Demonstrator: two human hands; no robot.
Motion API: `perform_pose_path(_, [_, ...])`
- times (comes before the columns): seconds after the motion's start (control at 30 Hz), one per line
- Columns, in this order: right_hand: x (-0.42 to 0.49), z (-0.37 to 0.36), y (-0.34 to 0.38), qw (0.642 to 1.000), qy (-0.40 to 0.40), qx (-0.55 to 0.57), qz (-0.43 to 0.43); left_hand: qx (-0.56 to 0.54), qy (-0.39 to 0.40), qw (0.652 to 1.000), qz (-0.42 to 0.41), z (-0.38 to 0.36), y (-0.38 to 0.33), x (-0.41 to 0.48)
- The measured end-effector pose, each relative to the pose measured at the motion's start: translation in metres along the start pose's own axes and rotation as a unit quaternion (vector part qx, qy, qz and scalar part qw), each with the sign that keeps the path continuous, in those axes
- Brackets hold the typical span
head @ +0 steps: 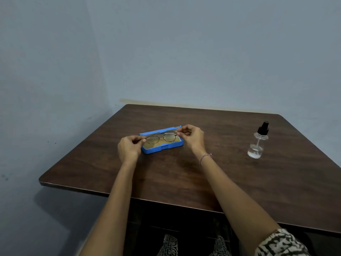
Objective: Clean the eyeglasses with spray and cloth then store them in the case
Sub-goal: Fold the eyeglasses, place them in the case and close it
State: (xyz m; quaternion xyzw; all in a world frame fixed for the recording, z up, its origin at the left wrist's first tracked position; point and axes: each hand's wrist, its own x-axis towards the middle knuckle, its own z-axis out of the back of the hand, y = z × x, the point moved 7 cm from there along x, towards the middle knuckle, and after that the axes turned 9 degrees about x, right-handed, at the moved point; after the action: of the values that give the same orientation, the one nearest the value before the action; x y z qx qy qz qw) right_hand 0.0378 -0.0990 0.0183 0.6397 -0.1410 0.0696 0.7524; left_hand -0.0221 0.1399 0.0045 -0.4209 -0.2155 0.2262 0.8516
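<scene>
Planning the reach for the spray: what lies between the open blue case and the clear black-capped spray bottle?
Head view: the right hand beside the open blue case, then bare dark wooden table up to the clear black-capped spray bottle.

Dark wooden table (184, 178), open blue case (171, 147) mid-table, clear spray bottle (257, 143) far right

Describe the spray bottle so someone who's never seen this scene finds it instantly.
Start at the dark wooden table against the blue-grey wall. On its right side, well apart from the blue case and eyeglasses near the middle, the spray bottle stands upright alone. It is small and clear with a black pump top, unlike the opaque blue case.
</scene>
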Motion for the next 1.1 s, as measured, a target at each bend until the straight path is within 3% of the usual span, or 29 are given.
perform_pose_path(0.3, [-0.001, -0.007, -0.012, 0.999, -0.002, 0.001, 0.034, 0.018, -0.031, 0.999, -0.036, -0.007, 0.009, -0.001])
perform_pose_path(0.5, [0.0, -0.002, -0.017, 0.995, -0.023, -0.065, 0.067, 0.146, -0.071, 0.981, -0.109, -0.008, 0.0, -0.003])
perform_pose_path(0.73, [0.01, -0.002, -0.031, 0.988, -0.01, -0.147, 0.039, 0.188, -0.055, 0.973, -0.118, -0.016, -0.001, 0.001])
perform_pose_path(1.1, [0.004, -0.001, -0.023, 0.981, 0.048, -0.181, 0.054, 0.204, -0.041, 0.971, -0.121, -0.018, 0.003, 0.0])
